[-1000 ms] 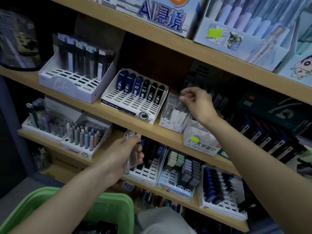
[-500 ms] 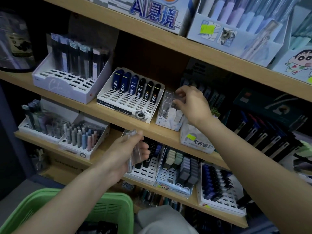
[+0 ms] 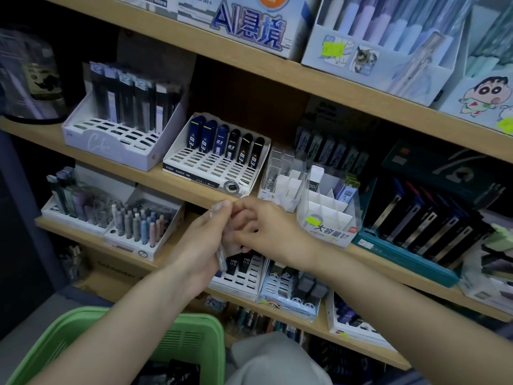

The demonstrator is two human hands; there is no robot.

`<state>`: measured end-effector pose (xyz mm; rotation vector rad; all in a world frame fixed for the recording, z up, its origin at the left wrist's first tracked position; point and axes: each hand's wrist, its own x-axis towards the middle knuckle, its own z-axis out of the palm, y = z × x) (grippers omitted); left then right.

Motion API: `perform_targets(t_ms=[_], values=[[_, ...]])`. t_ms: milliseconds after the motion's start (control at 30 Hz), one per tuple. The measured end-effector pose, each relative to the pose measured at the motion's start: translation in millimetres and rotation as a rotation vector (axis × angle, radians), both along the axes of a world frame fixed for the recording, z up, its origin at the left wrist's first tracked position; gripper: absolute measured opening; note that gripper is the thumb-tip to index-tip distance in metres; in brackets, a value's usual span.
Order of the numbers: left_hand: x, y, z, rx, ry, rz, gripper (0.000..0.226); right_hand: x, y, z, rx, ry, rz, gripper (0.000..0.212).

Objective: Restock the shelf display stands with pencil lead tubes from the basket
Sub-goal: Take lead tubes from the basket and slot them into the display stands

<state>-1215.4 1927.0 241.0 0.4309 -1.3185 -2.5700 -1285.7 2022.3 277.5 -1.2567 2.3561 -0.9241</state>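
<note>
your left hand [image 3: 198, 247] grips clear tubes [image 3: 221, 258], your right hand [image 3: 273, 232] pinches them, above the basket [image 3: 202, 326].

The left hand [image 3: 200, 240] and the right hand [image 3: 266, 229] are uncovered. Back from the fingers [image 3: 245, 211], each wrist runs into a bare forearm. The left forearm [image 3: 125, 315] and the right forearm [image 3: 388, 304] are both slim and smooth, with skin showing all the way to the picture's edge. Well below the fingers, between the two forearms, sits a rounded knee [image 3: 274, 362] clothed in light grey, soft-looking fabric with faint folds.
</note>
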Motion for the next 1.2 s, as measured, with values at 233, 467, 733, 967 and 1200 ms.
perform_targets(t_ms=[233,467,733,967,1200], values=[[9,-7,0,-0.075,-0.116,0.017,0.04,-7,19,15,-0.086,-0.18,-0.053,0.038],[13,-10,-5,-0.208,-0.257,-0.019,0.026,-40,43,42,-0.322,-0.159,-0.295,0.008],[1,-2,3,-0.069,-0.245,0.048,0.012,-83,44,48,-0.411,0.174,-0.476,0.008],[7,-5,-3,-0.251,-0.192,-0.031,0.018,-104,22,38,-0.369,0.238,-0.477,0.018],[2,-9,-10,-0.225,-0.204,-0.052,0.016,-111,11,36,-0.351,0.227,-0.45,0.016]])
